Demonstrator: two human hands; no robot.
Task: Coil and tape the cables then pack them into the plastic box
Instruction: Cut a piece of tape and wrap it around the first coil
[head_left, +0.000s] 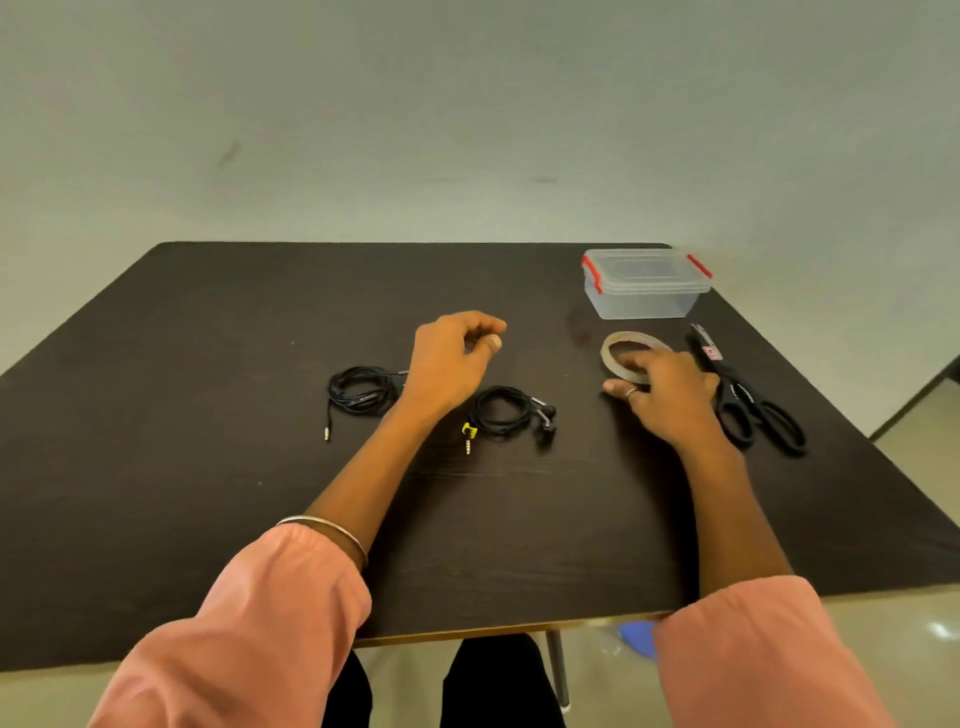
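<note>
On the dark brown wooden table (156, 415), left of the middle of the frame, lies a black coiled cable with a small metal plug (361, 392); its plug end hangs down toward the lower edge of the coil, and its right side is partly hidden by the person's forearm. Above and to the right of it hovers the left hand (454, 358), raised over the table, with the fingers loosely curled and the thumb near the fingertips; it holds nothing that I can see. On the left forearm, near the pink sleeve, sits a thin metal bangle (332, 535). Just right of the forearm, in the middle of the frame, lies a second black coiled cable with earbuds and a yellow mark near the plug (506, 413). Further right, the right hand (667, 395) rests on the table with the fingers laid over the near side of a flat beige ring of tape (631, 348), the fingers touching it and slightly bent. Above the tape, in the upper right part of the table, stands a clear plastic box with red latches (644, 286), its lid on. Just right of the right hand lie black-handled scissors (748, 405), blades pointing away.
</note>
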